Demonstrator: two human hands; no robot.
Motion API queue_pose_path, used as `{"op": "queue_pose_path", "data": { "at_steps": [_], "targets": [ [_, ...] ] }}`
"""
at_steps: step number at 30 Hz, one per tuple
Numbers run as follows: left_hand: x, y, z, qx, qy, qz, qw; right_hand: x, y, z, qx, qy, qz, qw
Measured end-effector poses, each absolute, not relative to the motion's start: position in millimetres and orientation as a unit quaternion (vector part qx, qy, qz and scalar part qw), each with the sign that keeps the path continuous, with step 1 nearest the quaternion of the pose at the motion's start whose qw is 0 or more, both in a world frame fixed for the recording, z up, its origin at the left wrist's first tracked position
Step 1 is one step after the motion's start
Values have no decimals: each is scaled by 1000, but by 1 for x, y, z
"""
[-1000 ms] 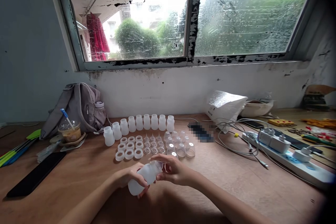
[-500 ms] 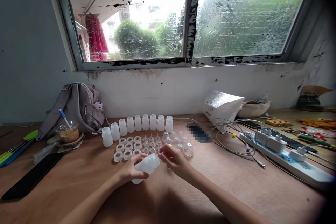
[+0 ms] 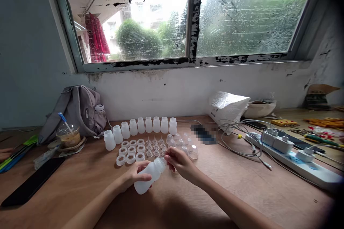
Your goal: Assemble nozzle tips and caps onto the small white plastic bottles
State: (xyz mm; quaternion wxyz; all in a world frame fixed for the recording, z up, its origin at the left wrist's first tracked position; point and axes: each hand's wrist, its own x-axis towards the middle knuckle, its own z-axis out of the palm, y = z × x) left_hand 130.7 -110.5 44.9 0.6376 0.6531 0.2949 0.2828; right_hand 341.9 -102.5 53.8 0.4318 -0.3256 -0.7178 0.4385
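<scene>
My left hand [image 3: 133, 176] is wrapped round a white plastic bottle [image 3: 148, 179], held tilted with its neck pointing up and right. At that neck my right hand [image 3: 179, 161] pinches with closed fingers; what it holds there is too small to make out. Just beyond the hands lie a row of white bottles [image 3: 141, 126], several white rings [image 3: 131, 151], small clear nozzles [image 3: 155, 147] and clear dome caps [image 3: 188, 147] on the wooden table [image 3: 80, 186].
A grey bag [image 3: 76, 109] and a drink cup with a straw [image 3: 67, 134] stand at the left, with a black phone [image 3: 33, 181] nearer. A power strip [image 3: 298, 161] and cables [image 3: 242, 139] run along the right. Another person's fingers [image 3: 5, 153] show at the left edge.
The bottle stays in my left hand and has been retilted; my right hand keeps working at its neck. The view has shifted slightly, and a hand now shows at the left edge.
</scene>
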Motion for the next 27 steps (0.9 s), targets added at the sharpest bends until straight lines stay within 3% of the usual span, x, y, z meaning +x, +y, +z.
{"op": "queue_pose_path", "data": {
  "at_steps": [5,7,12,16,19,24,27],
  "targets": [
    [128,-111,45,644,286,244,667,343,-105,57,-327,-722,438,424],
    [128,-112,43,690,319,275,589,344,-106,60,-353,-711,464,395],
    [135,-120,38,789,400,375,279,343,-108,63,-396,-682,534,306],
    [137,-126,39,815,397,389,166,339,-110,59,-392,-683,544,290],
    [135,-124,42,798,413,370,237,340,-114,61,-369,-718,524,271],
    [135,-115,40,645,332,303,618,349,-117,79,-311,-774,477,277],
    [138,-113,38,586,295,296,695,352,-111,83,-329,-745,487,317]
  ]
}}
